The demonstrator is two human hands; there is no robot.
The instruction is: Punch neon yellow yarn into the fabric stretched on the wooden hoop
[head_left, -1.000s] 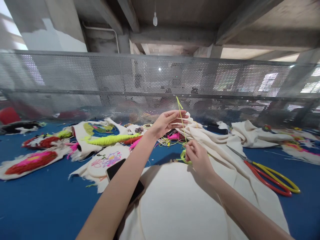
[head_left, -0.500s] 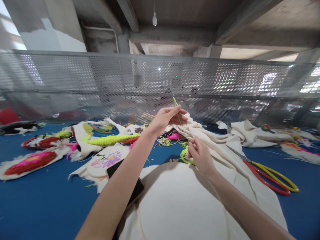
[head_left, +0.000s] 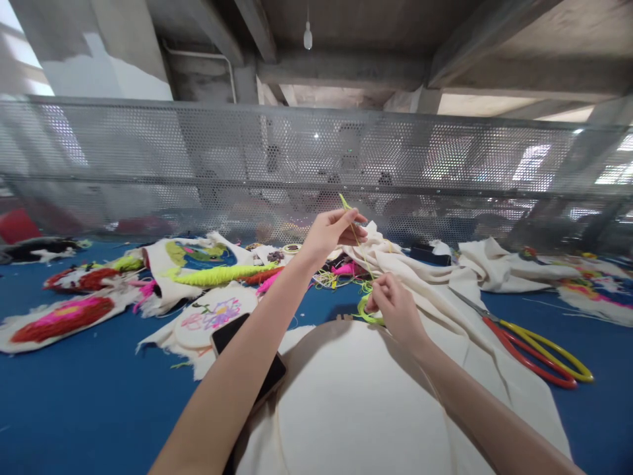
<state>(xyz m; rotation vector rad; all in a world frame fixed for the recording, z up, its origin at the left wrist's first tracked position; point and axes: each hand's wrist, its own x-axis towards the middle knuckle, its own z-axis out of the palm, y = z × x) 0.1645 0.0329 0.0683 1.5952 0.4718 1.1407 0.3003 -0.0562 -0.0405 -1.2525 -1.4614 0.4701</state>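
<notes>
My left hand [head_left: 331,234] is raised above the table and pinches the upper end of a thin yellow-green yarn strand [head_left: 356,234]. The strand runs down and to the right into my right hand [head_left: 393,309], whose fingers are pinched on its lower part. Just left of that hand a small loop of the same yarn [head_left: 364,310] lies on the table. Beneath both forearms sits a large round embroidery hoop with plain cream cloth [head_left: 356,402] stretched over it.
Red and yellow scissors [head_left: 534,346] lie at the right on the blue table [head_left: 89,389]. A black phone [head_left: 247,356] sits under my left forearm. Crumpled cream cloth [head_left: 435,277] and several tufted colourful pieces [head_left: 64,316] lie around. A perforated metal screen [head_left: 198,165] stands behind.
My left hand has moved slightly left and closed more on the strand, so less yarn sticks up above it. My right hand has stayed low on the strand.
</notes>
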